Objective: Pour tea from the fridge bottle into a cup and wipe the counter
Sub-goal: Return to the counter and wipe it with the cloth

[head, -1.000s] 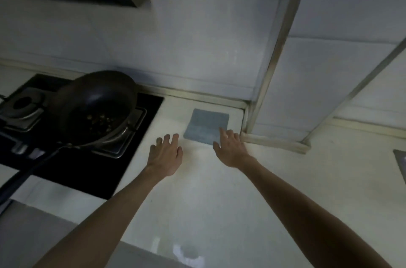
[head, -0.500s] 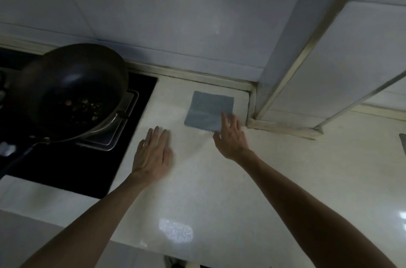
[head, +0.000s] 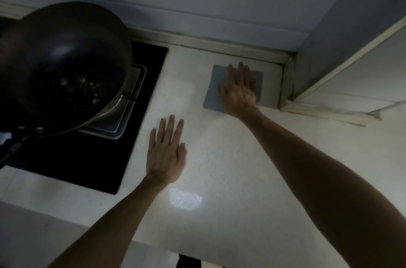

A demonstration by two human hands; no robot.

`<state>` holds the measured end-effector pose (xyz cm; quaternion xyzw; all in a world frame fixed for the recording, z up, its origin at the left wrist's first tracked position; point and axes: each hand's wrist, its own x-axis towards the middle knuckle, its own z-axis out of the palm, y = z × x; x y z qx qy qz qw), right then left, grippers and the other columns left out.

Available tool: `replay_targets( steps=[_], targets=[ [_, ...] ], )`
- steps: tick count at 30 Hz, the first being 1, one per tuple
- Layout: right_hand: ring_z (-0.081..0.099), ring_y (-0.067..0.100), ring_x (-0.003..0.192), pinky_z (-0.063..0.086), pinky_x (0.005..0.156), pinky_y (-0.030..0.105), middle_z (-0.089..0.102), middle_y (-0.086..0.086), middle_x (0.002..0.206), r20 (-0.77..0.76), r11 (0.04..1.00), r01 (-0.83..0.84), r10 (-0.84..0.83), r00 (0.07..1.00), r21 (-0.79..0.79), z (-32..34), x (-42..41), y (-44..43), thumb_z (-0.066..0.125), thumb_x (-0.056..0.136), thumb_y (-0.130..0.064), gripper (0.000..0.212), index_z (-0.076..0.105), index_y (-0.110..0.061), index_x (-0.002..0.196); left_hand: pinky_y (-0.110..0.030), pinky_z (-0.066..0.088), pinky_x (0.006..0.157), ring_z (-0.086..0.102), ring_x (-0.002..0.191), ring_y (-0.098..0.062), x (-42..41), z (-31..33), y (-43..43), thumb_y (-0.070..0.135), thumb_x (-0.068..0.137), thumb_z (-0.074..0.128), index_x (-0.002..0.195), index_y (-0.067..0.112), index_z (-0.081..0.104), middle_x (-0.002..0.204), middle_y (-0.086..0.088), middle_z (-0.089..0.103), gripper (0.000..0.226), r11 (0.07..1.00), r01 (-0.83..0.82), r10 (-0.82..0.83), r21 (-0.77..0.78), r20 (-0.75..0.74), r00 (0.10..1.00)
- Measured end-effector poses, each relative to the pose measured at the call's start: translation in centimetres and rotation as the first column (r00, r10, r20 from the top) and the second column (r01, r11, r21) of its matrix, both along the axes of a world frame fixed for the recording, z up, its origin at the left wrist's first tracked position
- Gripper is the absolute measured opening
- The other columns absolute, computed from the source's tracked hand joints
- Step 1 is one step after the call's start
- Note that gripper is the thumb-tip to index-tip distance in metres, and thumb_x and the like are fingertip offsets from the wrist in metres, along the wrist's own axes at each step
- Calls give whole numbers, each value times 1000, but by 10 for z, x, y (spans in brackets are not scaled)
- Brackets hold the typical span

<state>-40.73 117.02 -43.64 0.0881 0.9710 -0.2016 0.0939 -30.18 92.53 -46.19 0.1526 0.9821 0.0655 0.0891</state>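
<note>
A pale speckled counter [head: 230,179] fills most of the view and is bounded on the far side by a tiled wall [head: 197,4]. A black glass hob [head: 72,164] is set into the counter at the left. A dark wok [head: 61,59] stands on it, and small pale bits, perhaps food, can be made out dimly inside. The left hand [head: 165,153] is laid palm down on the bare counter just right of the hob, with its fingers straight and held nearly together. The right hand [head: 238,89] is laid flat on the blue-grey cloth [head: 211,83], its fingers straight and slightly spread across it. The cloth lies flat on the counter in the far right corner, near the wall.
</note>
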Motion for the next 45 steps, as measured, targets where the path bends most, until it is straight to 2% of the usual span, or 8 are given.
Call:
replay_targets(
  steps=[5, 14, 23, 29, 36, 40, 45],
  targets=[
    [-14, 25, 150, -6, 119, 56, -14, 9, 163, -15, 986, -5, 8, 1000, 168, -24, 6, -20, 19, 100, -53, 71, -8, -18, 156, -48, 8, 122, -8, 150, -22, -1, -1, 0, 35, 97, 25, 156, 21, 7, 163, -4, -4, 63, 1000, -1, 1, 12, 0, 1000],
    [-14, 24, 150, -5, 119, 57, -14, 8, 163, -20, 984, 1, 2, 1000, 176, -26, 12, -28, 16, 99, -56, 72, -9, -20, 156, -49, 8, 121, -11, 150, -22, 0, -2, -1, 36, 96, 23, 156, 21, 5, 163, -4, -6, 64, 1000, -9, 9, 10, 0, 1000],
    [-19, 24, 149, -9, 118, 57, -19, 8, 162, -13, 978, -32, 36, 999, 206, -28, 72, -74, 12, 98, -59, 72, -10, -22, 155, -48, 4, 122, -10, 150, -22, 0, -4, -3, 34, 94, 26, 156, 21, 5, 163, -4, -6, 67, 999, 17, -16, 29, -16, 1000],
    [-23, 23, 147, -8, 118, 57, -24, 7, 161, -19, 983, -54, 58, 998, 173, -30, 121, -93, 14, 97, -60, 74, -11, -22, 155, -48, 5, 121, -9, 150, -23, 0, -4, -4, 37, 95, 18, 156, 21, 3, 163, -5, -7, 65, 999, 37, -37, 1, -28, 999],
    [-19, 21, 149, -5, 118, 56, -18, 4, 163, -25, 992, -72, 75, 997, 101, -26, 184, -77, 21, 98, -60, 72, -5, -26, 156, -47, 4, 122, -6, 150, -22, 0, -5, -2, 38, 93, 17, 156, 23, 3, 163, -3, -6, 66, 1000, 17, -18, -13, -28, 999],
    [-14, 22, 150, -1, 119, 57, -14, 2, 164, -16, 991, -62, 64, 998, 116, -24, 234, -50, 25, 99, -58, 70, -1, -27, 156, -47, 5, 121, -3, 150, -23, 1, -6, -2, 36, 93, 21, 156, 22, 6, 163, -4, -2, 66, 1000, 14, -14, -4, -37, 999],
    [-13, 19, 150, 1, 119, 57, -12, -1, 164, 23, 993, 37, -40, 999, 115, -18, 273, 16, 7, 94, -65, 71, -2, -31, 156, -47, 5, 121, -1, 150, -23, 2, -5, 0, 37, 92, 21, 155, 21, 9, 163, -5, 1, 66, 1000, 4, -4, -4, -49, 999]
  ],
)
